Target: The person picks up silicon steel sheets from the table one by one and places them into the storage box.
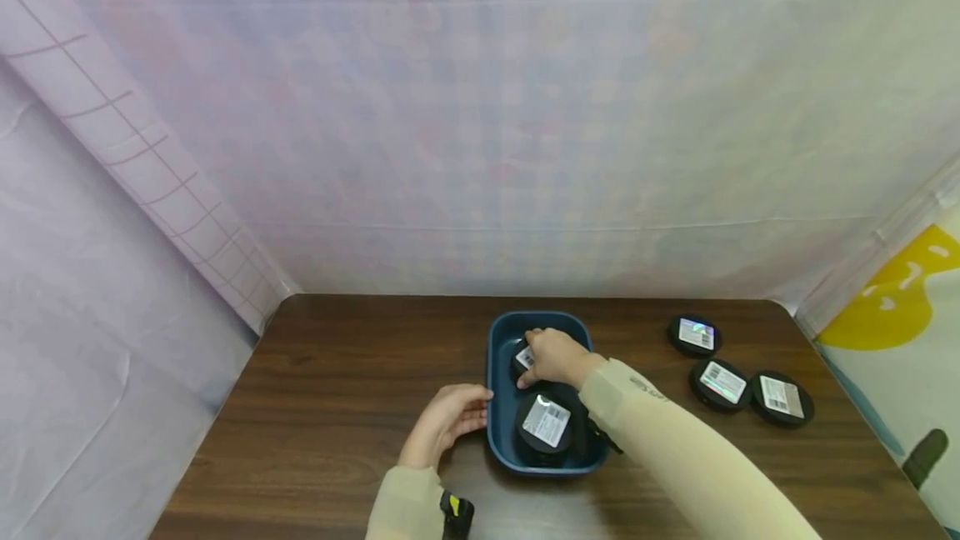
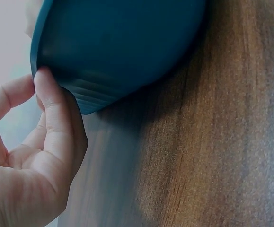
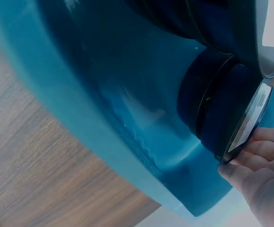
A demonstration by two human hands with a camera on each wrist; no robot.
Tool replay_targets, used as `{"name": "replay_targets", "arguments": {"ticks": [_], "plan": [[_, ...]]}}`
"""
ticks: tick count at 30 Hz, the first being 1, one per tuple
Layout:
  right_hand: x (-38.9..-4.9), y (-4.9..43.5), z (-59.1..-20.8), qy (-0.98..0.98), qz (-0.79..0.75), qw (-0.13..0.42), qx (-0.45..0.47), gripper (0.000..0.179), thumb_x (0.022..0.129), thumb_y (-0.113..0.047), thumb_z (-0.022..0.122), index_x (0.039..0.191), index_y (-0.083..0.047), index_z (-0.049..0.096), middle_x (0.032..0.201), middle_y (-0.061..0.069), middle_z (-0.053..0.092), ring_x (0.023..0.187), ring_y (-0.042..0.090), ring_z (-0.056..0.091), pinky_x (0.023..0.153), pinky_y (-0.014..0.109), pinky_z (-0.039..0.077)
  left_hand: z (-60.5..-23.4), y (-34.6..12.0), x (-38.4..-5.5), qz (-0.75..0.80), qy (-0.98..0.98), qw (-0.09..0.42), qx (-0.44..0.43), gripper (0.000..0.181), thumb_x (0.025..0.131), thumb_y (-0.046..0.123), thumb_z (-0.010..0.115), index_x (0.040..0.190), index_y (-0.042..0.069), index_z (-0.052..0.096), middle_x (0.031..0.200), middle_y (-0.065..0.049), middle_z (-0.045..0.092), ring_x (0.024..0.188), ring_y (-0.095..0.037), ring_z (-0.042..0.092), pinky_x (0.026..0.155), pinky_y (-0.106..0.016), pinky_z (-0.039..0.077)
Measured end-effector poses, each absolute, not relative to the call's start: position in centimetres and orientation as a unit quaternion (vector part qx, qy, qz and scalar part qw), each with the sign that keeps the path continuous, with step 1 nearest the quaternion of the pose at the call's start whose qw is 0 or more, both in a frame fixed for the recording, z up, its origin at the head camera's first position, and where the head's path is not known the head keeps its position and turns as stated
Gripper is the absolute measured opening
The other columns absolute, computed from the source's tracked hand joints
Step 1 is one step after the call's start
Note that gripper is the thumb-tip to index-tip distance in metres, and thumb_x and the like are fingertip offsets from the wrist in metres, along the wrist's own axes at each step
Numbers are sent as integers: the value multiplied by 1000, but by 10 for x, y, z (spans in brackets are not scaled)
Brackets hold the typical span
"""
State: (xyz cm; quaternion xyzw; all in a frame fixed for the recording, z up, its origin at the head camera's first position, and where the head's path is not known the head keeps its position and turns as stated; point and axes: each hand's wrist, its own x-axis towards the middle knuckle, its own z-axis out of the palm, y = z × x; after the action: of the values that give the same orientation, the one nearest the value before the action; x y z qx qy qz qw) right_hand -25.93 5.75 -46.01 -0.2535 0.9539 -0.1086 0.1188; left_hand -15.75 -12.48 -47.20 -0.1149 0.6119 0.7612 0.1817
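A blue rectangular tub (image 1: 504, 427) stands on the wooden table with black round containers inside it. My left hand (image 1: 452, 415) pinches the tub's left rim; in the left wrist view, the fingertips (image 2: 44, 78) meet at that edge. My right hand (image 1: 557, 357) reaches into the tub's far half and holds a black round container (image 1: 523, 359) with a white barcode label. In the right wrist view, this held container (image 3: 236, 106) sits on top of another. Nearer me in the tub stands a taller stack, its top container (image 1: 546, 423) also labelled.
On the table right of the tub lie three more black round containers, one at the back (image 1: 694, 335) and two side by side, a left one (image 1: 720, 383) and a right one (image 1: 782, 398). A pale cloth wall (image 1: 480, 148) rises behind the table (image 1: 322, 407).
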Motion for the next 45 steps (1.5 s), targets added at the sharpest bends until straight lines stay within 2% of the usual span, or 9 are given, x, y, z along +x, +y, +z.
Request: {"name": "replay_targets", "arguments": {"ticks": [10,16,25,38,45], "plan": [[-259,58,-463,955,-100,112,-257,85,63,-42,83,124,8,51,109,15,61,89,21,58,83,36,49,-499,-125,-170,760,608,186,-135,9,78,8,62,84,2,59,69,-2,55,60,-11,56,59,-22,52],[-260,59,-464,953,-86,112,-266,86,63,-42,83,125,8,50,111,15,60,93,23,58,85,37,48,-500,-124,-170,762,606,183,-137,8,77,9,63,81,4,59,68,-2,55,59,-10,56,58,-22,52],[-259,59,-462,952,-92,108,-273,82,63,-40,84,121,7,51,106,13,60,88,20,57,80,35,50,-499,-124,-172,756,612,182,-141,10,76,9,63,82,3,58,69,-4,55,60,-11,56,59,-22,52],[-254,56,-464,953,-78,107,-273,78,65,-40,83,121,5,51,109,13,59,93,20,58,85,34,49,-501,-125,-171,756,612,182,-145,12,77,10,63,84,1,59,69,-3,56,60,-11,56,59,-22,52],[-255,60,-468,950,-75,84,-290,86,65,-41,82,125,10,48,121,18,55,106,27,55,91,37,46,-503,-125,-172,759,608,183,-143,9,77,10,62,82,3,58,68,-3,55,59,-10,56,59,-22,52]]}}
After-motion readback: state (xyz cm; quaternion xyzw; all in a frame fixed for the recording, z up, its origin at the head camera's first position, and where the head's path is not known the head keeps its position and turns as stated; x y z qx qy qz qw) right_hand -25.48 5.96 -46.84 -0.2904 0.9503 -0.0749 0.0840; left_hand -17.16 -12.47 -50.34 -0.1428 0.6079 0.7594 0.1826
